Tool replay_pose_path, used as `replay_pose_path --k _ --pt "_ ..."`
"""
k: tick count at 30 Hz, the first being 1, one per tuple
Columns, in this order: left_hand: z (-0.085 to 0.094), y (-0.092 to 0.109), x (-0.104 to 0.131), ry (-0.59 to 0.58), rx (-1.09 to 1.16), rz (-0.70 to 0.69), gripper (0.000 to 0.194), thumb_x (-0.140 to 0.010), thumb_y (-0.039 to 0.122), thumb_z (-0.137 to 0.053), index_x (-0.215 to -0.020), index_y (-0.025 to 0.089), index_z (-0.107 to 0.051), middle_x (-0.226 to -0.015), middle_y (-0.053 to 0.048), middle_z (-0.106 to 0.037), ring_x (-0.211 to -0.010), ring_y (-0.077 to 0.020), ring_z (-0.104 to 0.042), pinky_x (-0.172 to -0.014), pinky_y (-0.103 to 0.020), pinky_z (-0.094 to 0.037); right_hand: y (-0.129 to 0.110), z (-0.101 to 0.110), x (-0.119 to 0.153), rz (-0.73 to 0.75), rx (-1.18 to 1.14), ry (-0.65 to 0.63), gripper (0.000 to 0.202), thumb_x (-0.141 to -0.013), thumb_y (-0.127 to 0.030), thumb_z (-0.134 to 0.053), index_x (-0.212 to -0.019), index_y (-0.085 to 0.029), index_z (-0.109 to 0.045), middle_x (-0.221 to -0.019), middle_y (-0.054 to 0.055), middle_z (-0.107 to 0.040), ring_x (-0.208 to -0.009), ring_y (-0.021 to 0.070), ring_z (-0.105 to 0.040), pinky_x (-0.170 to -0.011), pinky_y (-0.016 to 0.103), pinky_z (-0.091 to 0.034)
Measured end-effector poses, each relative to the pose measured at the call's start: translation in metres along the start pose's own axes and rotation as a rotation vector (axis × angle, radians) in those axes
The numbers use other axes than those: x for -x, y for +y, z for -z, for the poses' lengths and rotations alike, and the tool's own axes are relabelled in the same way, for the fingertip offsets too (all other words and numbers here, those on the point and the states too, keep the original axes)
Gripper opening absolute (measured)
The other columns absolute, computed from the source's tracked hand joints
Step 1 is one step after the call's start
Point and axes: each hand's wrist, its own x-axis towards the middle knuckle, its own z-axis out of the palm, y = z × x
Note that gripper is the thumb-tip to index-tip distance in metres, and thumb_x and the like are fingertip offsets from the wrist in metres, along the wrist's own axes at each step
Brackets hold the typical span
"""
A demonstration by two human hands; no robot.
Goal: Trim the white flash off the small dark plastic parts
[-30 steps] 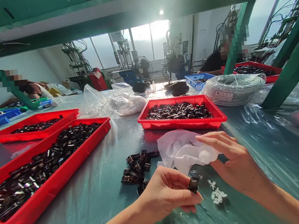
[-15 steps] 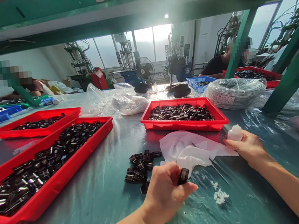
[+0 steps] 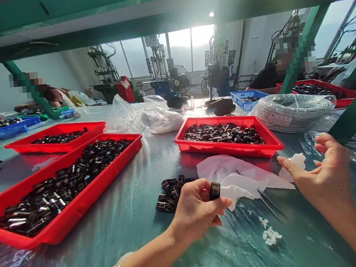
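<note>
My left hand (image 3: 194, 209), with a pale bangle at the wrist, pinches a small black part (image 3: 215, 190) between thumb and fingers. Behind it lies a loose pile of similar black parts (image 3: 168, 197). On the right, my right hand (image 3: 326, 171) is open, fingers apart, beside a white translucent object (image 3: 297, 162) standing on the table. Between the hands a white cloth (image 3: 229, 174) is spread out, with thin metal tweezers (image 3: 271, 204) at its edge. White scraps (image 3: 271, 236) lie in front of the tweezers.
Red trays (image 3: 78, 206) (image 3: 230, 149) full of black parts stand at left and centre. A wrapped cable coil (image 3: 292, 114) sits back right, near a green post (image 3: 352, 112). Clear bags (image 3: 162, 120) lie at the back. Two people sit across the table.
My right hand has let go of the white object and opened, moving right and up. My left hand still holds the black part, slightly higher. The view has shifted left.
</note>
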Motion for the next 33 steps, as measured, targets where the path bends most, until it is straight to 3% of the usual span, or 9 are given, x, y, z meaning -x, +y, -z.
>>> replay_pose_path --k 1,2,5,8,11,15,22,28,33 --pt "0.003 0.002 -0.001 0.014 0.001 -0.021 0.030 -0.059 0.030 -0.074 -0.060 0.015 -0.048 -0.047 0.004 -0.056 -0.035 -0.0065 -0.049 -0.031 -0.014 -0.034 -0.015 0.001 0.002 -0.100 0.018 0.002 0.068 -0.075 -0.037 -0.063 -0.133 -0.022 -0.032 -0.126 0.018 -0.042 -0.105 0.0350 -0.049 -0.067 0.041 -0.045" --pt "0.007 0.004 -0.003 0.029 0.001 -0.044 0.030 -0.059 0.032 -0.074 -0.060 0.015 -0.048 -0.048 0.004 -0.057 -0.034 -0.0065 -0.049 -0.031 -0.014 -0.034 -0.031 0.002 0.006 -0.097 -0.025 -0.036 0.056 -0.076 -0.035 -0.063 -0.126 -0.023 -0.042 -0.119 0.014 -0.050 -0.100 0.0319 -0.053 -0.069 0.041 -0.046" --pt "0.018 0.009 -0.009 0.081 -0.007 -0.095 0.031 -0.061 0.034 -0.074 -0.062 0.015 -0.049 -0.049 0.002 -0.059 -0.032 -0.0065 -0.049 -0.030 -0.014 -0.034 -0.077 0.000 0.020 0.188 -0.249 -0.333 0.023 -0.082 -0.021 -0.055 -0.105 -0.025 -0.057 -0.100 0.006 -0.061 -0.092 0.0218 -0.058 -0.075 0.036 -0.048" --pt "0.026 0.011 -0.014 0.105 0.000 -0.125 0.032 -0.060 0.035 -0.075 -0.063 0.014 -0.050 -0.048 0.002 -0.058 -0.032 -0.0064 -0.049 -0.030 -0.014 -0.034 -0.106 -0.006 0.036 0.412 -0.331 -0.615 0.027 -0.084 -0.013 -0.050 -0.108 -0.024 -0.057 -0.103 0.005 -0.064 -0.097 0.0193 -0.056 -0.080 0.036 -0.047" --pt "0.029 0.010 -0.017 0.093 0.021 -0.141 0.033 -0.060 0.036 -0.075 -0.065 0.013 -0.053 -0.048 0.003 -0.058 -0.033 -0.0057 -0.048 -0.031 -0.014 -0.035 -0.118 -0.015 0.048 0.504 -0.269 -0.744 0.036 -0.085 -0.016 -0.049 -0.120 -0.026 -0.051 -0.119 0.003 -0.061 -0.108 0.0208 -0.053 -0.090 0.041 -0.042" --pt "0.027 0.009 -0.015 0.046 0.046 -0.140 0.032 -0.059 0.037 -0.075 -0.066 0.012 -0.057 -0.052 0.002 -0.059 -0.036 -0.0061 -0.051 -0.034 -0.015 -0.037 -0.121 -0.024 0.053 0.591 -0.174 -0.761 0.037 -0.085 -0.019 -0.051 -0.121 -0.026 -0.050 -0.121 0.001 -0.061 -0.110 0.0235 -0.053 -0.094 0.048 -0.037" --pt "0.025 0.006 -0.014 -0.049 0.078 -0.104 0.032 -0.056 0.038 -0.076 -0.064 0.013 -0.058 -0.055 0.002 -0.059 -0.040 -0.0072 -0.054 -0.037 -0.016 -0.037 -0.120 -0.022 0.050 0.483 -0.287 -0.784 0.019 -0.087 -0.011 -0.043 -0.083 -0.022 -0.058 -0.084 0.001 -0.063 -0.078 0.0143 -0.058 -0.074 0.034 -0.043" --pt "0.022 0.004 -0.013 -0.126 0.118 -0.022 0.030 -0.053 0.032 -0.078 -0.066 0.012 -0.060 -0.050 0.004 -0.055 -0.043 -0.0072 -0.053 -0.041 -0.015 -0.038 -0.115 -0.024 0.052 0.412 -0.270 -0.800 0.017 -0.087 -0.010 -0.043 -0.085 -0.021 -0.056 -0.085 0.002 -0.061 -0.083 0.0165 -0.057 -0.075 0.035 -0.043" --pt "0.021 0.005 -0.011 -0.165 0.117 0.024 0.027 -0.060 0.031 -0.074 -0.071 0.010 -0.063 -0.063 -0.002 -0.062 -0.049 -0.0080 -0.057 -0.047 -0.017 -0.045 -0.108 -0.023 0.054 0.417 -0.233 -0.765 0.019 -0.087 -0.010 -0.041 -0.084 -0.021 -0.056 -0.078 0.002 -0.059 -0.074 0.0172 -0.056 -0.071 0.037 -0.045"
